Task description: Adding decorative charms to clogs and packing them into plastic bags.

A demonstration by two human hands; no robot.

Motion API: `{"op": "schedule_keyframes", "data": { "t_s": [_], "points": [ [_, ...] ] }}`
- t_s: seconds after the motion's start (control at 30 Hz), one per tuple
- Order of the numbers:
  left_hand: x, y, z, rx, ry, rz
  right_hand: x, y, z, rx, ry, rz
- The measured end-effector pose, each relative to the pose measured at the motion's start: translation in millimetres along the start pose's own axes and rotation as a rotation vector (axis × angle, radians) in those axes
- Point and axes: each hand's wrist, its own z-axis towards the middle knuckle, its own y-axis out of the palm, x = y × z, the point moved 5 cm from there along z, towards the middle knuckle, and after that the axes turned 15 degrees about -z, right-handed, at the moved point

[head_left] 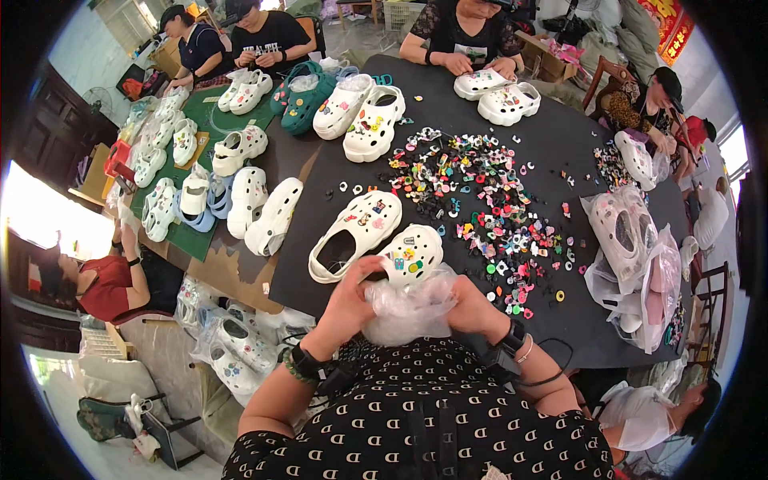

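Observation:
A white clog (416,250) with colourful charms on its toe sits right before me on the dark table. Crumpled clear plastic (410,308) bulges at its near end and hides the heel. My left hand (350,298) is closed at the clog's left side, its fingers on the rim and its thumb by the plastic. From the right, my right hand (470,306) grips the plastic, its fingertips partly covered by it. Just beyond, to the left, a second white clog (360,232) with charms lies with its opening toward me.
Loose charms (472,192) are heaped across the table's middle. Bagged clogs (628,240) lie at the right. Teal clogs (306,100) and white clogs (268,212) stand to the left, beside a green mat (224,120). A person (468,40) handles clogs across the table; others sit around it.

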Motion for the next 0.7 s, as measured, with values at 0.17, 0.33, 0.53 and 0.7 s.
{"op": "schedule_keyframes", "data": {
  "t_s": [0.17,0.33,0.53,0.7],
  "points": [
    [-26,-33,-5,0.395,-0.207,0.470,-10,7,8,0.157,-0.049,-0.159],
    [-46,-11,-16,0.181,-0.396,-0.458,3,16,14,0.132,-0.013,-0.284],
    [-15,1,-18,-0.018,-0.311,0.203,32,35,11,-0.055,0.249,-0.068],
    [-44,-30,-17,0.114,-0.253,0.147,20,43,14,-0.211,0.225,0.254]
  ]
}}
